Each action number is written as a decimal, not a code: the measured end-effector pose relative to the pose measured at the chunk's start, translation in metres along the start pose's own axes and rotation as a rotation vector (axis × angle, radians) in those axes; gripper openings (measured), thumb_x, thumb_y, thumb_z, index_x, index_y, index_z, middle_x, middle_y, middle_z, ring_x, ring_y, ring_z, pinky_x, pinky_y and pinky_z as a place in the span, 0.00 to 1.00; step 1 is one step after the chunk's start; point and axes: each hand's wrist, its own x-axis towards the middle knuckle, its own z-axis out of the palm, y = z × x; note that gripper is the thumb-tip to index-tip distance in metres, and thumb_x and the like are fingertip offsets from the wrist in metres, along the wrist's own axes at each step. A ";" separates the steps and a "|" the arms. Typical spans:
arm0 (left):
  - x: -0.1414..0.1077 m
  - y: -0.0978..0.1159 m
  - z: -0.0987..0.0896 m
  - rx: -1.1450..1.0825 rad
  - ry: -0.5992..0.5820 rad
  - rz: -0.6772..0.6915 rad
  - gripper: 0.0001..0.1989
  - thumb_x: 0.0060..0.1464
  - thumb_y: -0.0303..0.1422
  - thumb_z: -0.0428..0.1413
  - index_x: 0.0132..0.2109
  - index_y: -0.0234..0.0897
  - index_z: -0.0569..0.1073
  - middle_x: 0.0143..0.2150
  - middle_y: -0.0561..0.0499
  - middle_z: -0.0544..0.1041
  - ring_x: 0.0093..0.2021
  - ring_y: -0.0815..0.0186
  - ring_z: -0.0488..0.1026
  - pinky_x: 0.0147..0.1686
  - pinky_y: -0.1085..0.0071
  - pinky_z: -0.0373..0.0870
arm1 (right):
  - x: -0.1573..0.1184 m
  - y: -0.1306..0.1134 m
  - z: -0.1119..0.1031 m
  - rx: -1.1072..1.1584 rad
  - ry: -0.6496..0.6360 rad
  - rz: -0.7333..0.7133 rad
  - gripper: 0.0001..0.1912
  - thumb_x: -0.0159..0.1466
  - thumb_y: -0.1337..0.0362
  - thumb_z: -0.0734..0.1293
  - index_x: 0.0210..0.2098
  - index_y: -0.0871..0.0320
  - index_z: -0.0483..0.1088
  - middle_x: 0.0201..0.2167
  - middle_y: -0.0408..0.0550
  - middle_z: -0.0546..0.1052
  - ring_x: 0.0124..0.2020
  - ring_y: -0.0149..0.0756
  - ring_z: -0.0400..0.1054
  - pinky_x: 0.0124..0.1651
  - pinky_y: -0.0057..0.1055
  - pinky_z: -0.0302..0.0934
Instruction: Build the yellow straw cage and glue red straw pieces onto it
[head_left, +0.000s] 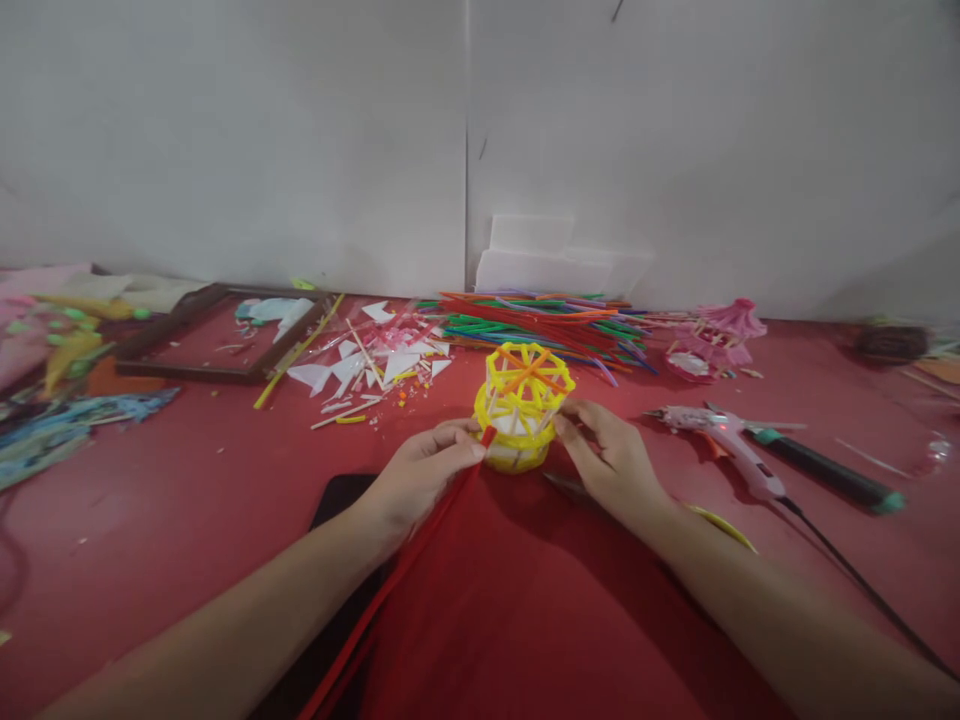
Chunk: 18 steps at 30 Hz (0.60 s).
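Yellow model (523, 406) stands upright on the red table (225, 550), between both hands: round, two-tiered, pale sticks for uprights, orange spokes across the top ring. I read the central spot as chosen so both hands reach it.

My left hand (431, 465) has thumb and fingers pinched on a red strip (487, 438) near its end, a short tip showing at the model's left side. Probably gripped short to keep the tip stiff; the long tail trails toward the camera.

My right hand (611, 455), fingers narrow, is at the model's right edge. Likely steadying it; can't tell whether it grips or just braces.

Dark flat object (346, 492) lies under the left wrist, can't identify it. Glue gun (727, 440) sits right, red light showing, nozzle toward the model, presumably for easy right-hand reach. Dark-handled tool (825, 468) beside it.

Further back: coloured stems (540, 325) bundled by the wall, white scraps (401, 365) left of them, pink model (735, 318) to the right.
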 end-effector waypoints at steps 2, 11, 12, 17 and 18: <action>0.001 -0.001 -0.001 -0.006 -0.023 -0.034 0.10 0.37 0.32 0.68 0.23 0.34 0.74 0.38 0.55 0.75 0.28 0.75 0.67 0.31 0.75 0.62 | 0.000 0.000 0.000 -0.003 0.001 -0.006 0.09 0.67 0.63 0.61 0.41 0.57 0.73 0.36 0.48 0.81 0.35 0.36 0.76 0.37 0.29 0.69; 0.004 -0.005 -0.007 0.009 -0.032 -0.068 0.09 0.40 0.32 0.67 0.24 0.35 0.74 0.30 0.58 0.74 0.28 0.75 0.67 0.32 0.77 0.61 | 0.000 0.002 0.000 0.004 -0.017 0.005 0.08 0.67 0.62 0.61 0.40 0.57 0.71 0.36 0.48 0.80 0.36 0.37 0.75 0.38 0.30 0.68; 0.004 -0.005 -0.007 0.011 -0.027 -0.070 0.10 0.40 0.32 0.68 0.24 0.34 0.74 0.30 0.57 0.74 0.28 0.75 0.67 0.32 0.77 0.61 | 0.000 0.002 0.000 0.006 -0.017 0.008 0.08 0.67 0.62 0.61 0.40 0.57 0.71 0.36 0.48 0.80 0.36 0.37 0.75 0.38 0.30 0.68; 0.004 -0.005 -0.007 0.026 -0.040 -0.089 0.10 0.39 0.33 0.68 0.24 0.35 0.75 0.28 0.56 0.74 0.28 0.74 0.68 0.32 0.76 0.61 | 0.000 0.001 0.001 0.036 -0.018 0.046 0.07 0.67 0.62 0.61 0.39 0.56 0.69 0.35 0.48 0.79 0.34 0.35 0.74 0.37 0.29 0.68; 0.004 -0.005 -0.007 0.035 -0.057 -0.096 0.10 0.38 0.33 0.68 0.23 0.34 0.75 0.27 0.56 0.74 0.27 0.74 0.67 0.31 0.76 0.61 | 0.000 0.001 0.001 0.043 -0.021 0.052 0.07 0.67 0.62 0.61 0.39 0.56 0.69 0.35 0.48 0.79 0.34 0.35 0.74 0.37 0.29 0.68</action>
